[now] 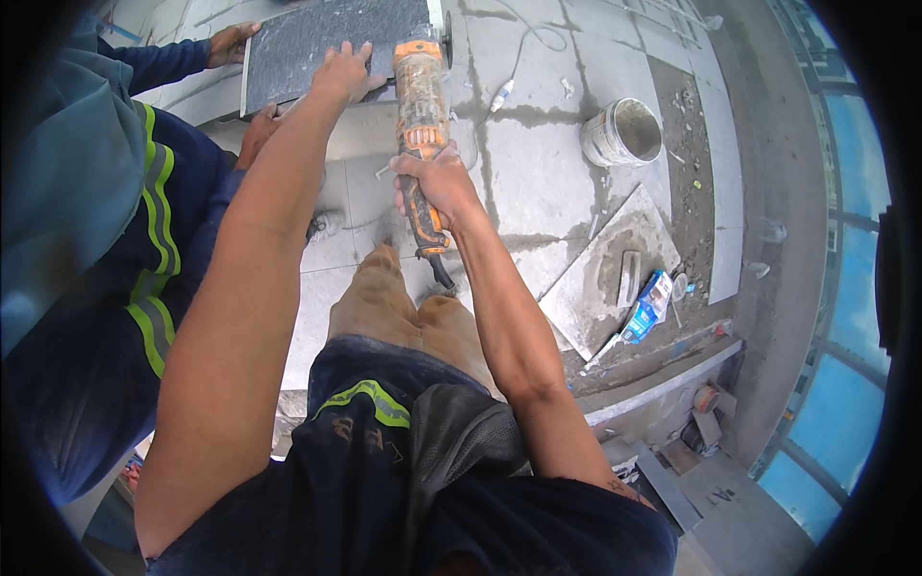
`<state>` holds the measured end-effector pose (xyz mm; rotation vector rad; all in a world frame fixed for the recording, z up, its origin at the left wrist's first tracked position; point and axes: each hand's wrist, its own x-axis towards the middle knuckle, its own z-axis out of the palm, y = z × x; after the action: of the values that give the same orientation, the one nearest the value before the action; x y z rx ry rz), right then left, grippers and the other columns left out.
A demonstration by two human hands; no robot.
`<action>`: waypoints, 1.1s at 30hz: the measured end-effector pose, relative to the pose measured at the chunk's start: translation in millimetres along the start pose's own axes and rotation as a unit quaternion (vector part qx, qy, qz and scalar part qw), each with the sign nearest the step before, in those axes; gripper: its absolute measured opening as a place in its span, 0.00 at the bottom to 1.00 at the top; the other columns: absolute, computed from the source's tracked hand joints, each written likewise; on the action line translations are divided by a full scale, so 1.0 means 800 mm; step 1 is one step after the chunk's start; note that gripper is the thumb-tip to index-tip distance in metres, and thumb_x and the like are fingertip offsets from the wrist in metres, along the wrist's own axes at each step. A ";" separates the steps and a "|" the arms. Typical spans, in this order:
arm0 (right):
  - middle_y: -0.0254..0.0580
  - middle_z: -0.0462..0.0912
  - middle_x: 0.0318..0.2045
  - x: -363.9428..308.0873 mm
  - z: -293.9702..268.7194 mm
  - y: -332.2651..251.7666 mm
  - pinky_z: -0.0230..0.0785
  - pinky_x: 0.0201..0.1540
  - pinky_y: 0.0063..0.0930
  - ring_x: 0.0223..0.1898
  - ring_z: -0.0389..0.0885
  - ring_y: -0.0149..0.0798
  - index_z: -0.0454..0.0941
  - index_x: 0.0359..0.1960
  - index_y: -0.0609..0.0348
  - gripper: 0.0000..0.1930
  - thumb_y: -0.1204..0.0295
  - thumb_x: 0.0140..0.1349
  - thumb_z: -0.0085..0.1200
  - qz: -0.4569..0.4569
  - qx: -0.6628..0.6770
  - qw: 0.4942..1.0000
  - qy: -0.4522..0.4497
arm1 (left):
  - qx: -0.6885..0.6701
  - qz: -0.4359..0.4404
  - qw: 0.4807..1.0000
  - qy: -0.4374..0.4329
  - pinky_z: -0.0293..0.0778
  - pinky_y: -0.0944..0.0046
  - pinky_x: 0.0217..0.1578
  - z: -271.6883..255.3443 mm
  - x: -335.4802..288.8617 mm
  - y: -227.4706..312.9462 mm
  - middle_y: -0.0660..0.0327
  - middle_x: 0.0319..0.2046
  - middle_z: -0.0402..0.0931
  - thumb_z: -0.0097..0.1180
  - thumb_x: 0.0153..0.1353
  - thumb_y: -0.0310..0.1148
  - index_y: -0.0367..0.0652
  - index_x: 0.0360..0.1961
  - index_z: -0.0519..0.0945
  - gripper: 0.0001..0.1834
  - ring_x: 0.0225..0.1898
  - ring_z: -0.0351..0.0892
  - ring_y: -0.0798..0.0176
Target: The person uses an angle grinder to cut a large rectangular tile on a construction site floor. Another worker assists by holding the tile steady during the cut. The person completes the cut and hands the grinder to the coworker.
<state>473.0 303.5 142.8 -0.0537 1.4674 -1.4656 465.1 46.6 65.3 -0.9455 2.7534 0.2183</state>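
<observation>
My right hand point(434, 184) is wrapped round the rear handle of an orange and black angle grinder point(421, 101), which is coated in pale dust. The grinder's head lies at the right edge of a dark grey tile point(317, 43), and its disc point(447, 40) shows only in part. My left hand point(343, 75) rests on the tile's near right corner with fingers spread, close to the grinder's head. A co-worker's hand point(230, 44) grips the tile's left edge, and their other hand point(257, 136) is at its near left corner.
A white bucket point(622, 134) stands on the tiled floor at right. Nearer lie a mortar-smeared square board point(615, 259), a trowel point(629, 278) and a blue and white packet point(647, 307). A cable with a plug point(501, 94) runs across the floor. The co-worker point(106, 211) is close on my left.
</observation>
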 end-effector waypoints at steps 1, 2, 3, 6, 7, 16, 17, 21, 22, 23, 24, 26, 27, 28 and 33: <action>0.47 0.79 0.26 0.001 0.000 0.001 0.77 0.16 0.34 0.17 0.80 0.38 0.58 0.48 0.62 0.23 0.77 0.61 0.64 -0.004 0.004 1.000 -0.003 | 0.000 0.004 1.000 0.009 0.67 0.43 0.69 0.002 0.000 -0.001 0.51 0.75 0.58 0.61 0.65 0.58 0.58 0.78 0.59 0.44 0.75 0.57 0.38; 0.46 0.79 0.26 0.003 -0.001 0.001 0.77 0.16 0.34 0.17 0.80 0.38 0.59 0.48 0.62 0.23 0.77 0.61 0.64 -0.011 0.009 1.000 -0.008 | 0.004 0.005 1.000 0.009 0.66 0.43 0.69 0.005 0.002 -0.002 0.51 0.75 0.58 0.61 0.65 0.58 0.58 0.78 0.59 0.45 0.75 0.57 0.38; 0.46 0.79 0.26 0.003 -0.002 0.002 0.76 0.16 0.34 0.17 0.80 0.38 0.59 0.48 0.62 0.23 0.77 0.61 0.64 -0.008 0.012 1.000 -0.008 | 0.007 0.006 1.000 0.012 0.66 0.43 0.70 0.007 0.004 -0.004 0.51 0.75 0.58 0.61 0.65 0.58 0.58 0.78 0.59 0.45 0.75 0.57 0.38; 0.47 0.78 0.26 0.003 -0.007 0.006 0.75 0.15 0.36 0.16 0.80 0.40 0.57 0.49 0.62 0.24 0.79 0.61 0.63 0.003 0.028 0.999 -0.019 | 0.045 0.028 0.999 0.011 0.68 0.45 0.67 0.005 0.014 -0.007 0.47 0.71 0.65 0.60 0.63 0.60 0.53 0.77 0.61 0.46 0.67 0.67 0.35; 0.48 0.78 0.26 0.005 -0.008 0.007 0.74 0.14 0.37 0.16 0.80 0.41 0.55 0.51 0.61 0.26 0.80 0.60 0.62 0.012 0.032 0.999 -0.026 | 0.063 0.038 0.997 0.009 0.69 0.45 0.66 -0.001 0.019 -0.008 0.45 0.69 0.68 0.60 0.63 0.62 0.51 0.77 0.61 0.47 0.63 0.72 0.34; 0.49 0.79 0.27 0.030 -0.002 0.003 0.73 0.14 0.36 0.17 0.80 0.40 0.52 0.54 0.62 0.30 0.80 0.60 0.63 -0.017 0.082 0.996 -0.028 | -0.486 -0.074 0.862 -0.124 0.83 0.50 0.45 -0.064 0.037 0.069 0.52 0.51 0.82 0.53 0.68 0.66 0.33 0.59 0.78 0.42 0.46 0.86 0.56; 0.49 0.79 0.27 0.035 -0.001 -0.001 0.73 0.14 0.36 0.17 0.80 0.40 0.51 0.54 0.62 0.30 0.80 0.60 0.63 -0.014 0.077 0.997 -0.026 | -0.501 -0.078 0.853 -0.125 0.84 0.50 0.44 -0.066 0.040 0.071 0.51 0.50 0.82 0.55 0.68 0.64 0.31 0.58 0.77 0.41 0.45 0.87 0.56; 0.50 0.78 0.27 0.048 0.002 -0.017 0.73 0.14 0.38 0.17 0.80 0.41 0.51 0.51 0.63 0.29 0.80 0.61 0.63 -0.016 0.084 0.996 -0.025 | -0.563 -0.142 0.810 -0.087 0.86 0.51 0.42 -0.059 0.059 0.076 0.47 0.49 0.82 0.61 0.68 0.56 0.23 0.57 0.73 0.39 0.41 0.88 0.55; 0.51 0.78 0.27 0.049 0.004 -0.019 0.73 0.14 0.38 0.17 0.80 0.41 0.51 0.51 0.64 0.28 0.80 0.60 0.63 -0.014 0.080 0.996 -0.022 | -0.574 -0.165 0.798 -0.078 0.87 0.50 0.42 -0.057 0.061 0.075 0.45 0.49 0.80 0.62 0.67 0.55 0.24 0.59 0.62 0.42 0.41 0.88 0.54; 0.51 0.78 0.27 0.049 0.004 -0.020 0.73 0.14 0.39 0.17 0.80 0.41 0.51 0.50 0.64 0.28 0.80 0.60 0.63 -0.008 0.073 0.997 -0.015 | -0.582 -0.159 0.793 -0.084 0.87 0.49 0.42 -0.055 0.062 0.075 0.43 0.50 0.79 0.64 0.66 0.53 0.26 0.61 0.52 0.46 0.41 0.88 0.52; 0.51 0.78 0.27 0.047 0.004 -0.021 0.73 0.13 0.39 0.17 0.80 0.42 0.51 0.50 0.64 0.28 0.80 0.60 0.63 -0.014 0.080 0.996 -0.025 | -0.592 -0.146 0.786 -0.104 0.87 0.48 0.43 -0.058 0.063 0.071 0.40 0.52 0.76 0.66 0.64 0.52 0.29 0.65 0.32 0.58 0.42 0.87 0.50; 0.52 0.78 0.27 0.041 0.003 -0.018 0.73 0.13 0.39 0.17 0.80 0.42 0.51 0.50 0.64 0.28 0.80 0.60 0.63 -0.019 0.088 0.995 -0.041 | -0.601 -0.156 0.777 -0.106 0.87 0.47 0.43 -0.059 0.058 0.074 0.40 0.52 0.76 0.66 0.64 0.51 0.29 0.65 0.32 0.58 0.41 0.88 0.49; 0.52 0.78 0.28 0.038 0.003 -0.016 0.72 0.12 0.39 0.16 0.80 0.42 0.50 0.53 0.64 0.31 0.80 0.59 0.63 -0.016 0.092 0.995 -0.029 | -0.599 -0.175 0.776 -0.089 0.88 0.49 0.42 -0.055 0.053 0.080 0.43 0.49 0.79 0.64 0.66 0.50 0.25 0.61 0.51 0.45 0.41 0.88 0.51; 0.52 0.78 0.28 0.037 0.004 -0.014 0.71 0.12 0.39 0.15 0.79 0.42 0.50 0.56 0.63 0.33 0.80 0.59 0.64 -0.018 0.098 0.995 -0.021 | -0.601 -0.182 0.774 -0.085 0.88 0.50 0.42 -0.056 0.049 0.082 0.44 0.47 0.81 0.63 0.67 0.49 0.23 0.59 0.62 0.39 0.41 0.88 0.52; 0.55 0.79 0.30 0.034 0.010 -0.002 0.71 0.11 0.40 0.15 0.81 0.44 0.48 0.59 0.65 0.37 0.79 0.57 0.65 0.003 0.101 0.995 0.000 | -0.608 -0.182 0.767 -0.096 0.88 0.50 0.41 -0.051 0.033 0.079 0.45 0.46 0.82 0.63 0.67 0.48 0.21 0.56 0.72 0.35 0.40 0.89 0.52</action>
<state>464.0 279.9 129.6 0.0759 1.3105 -1.6017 398.8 71.8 101.9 -1.5072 1.9074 2.0133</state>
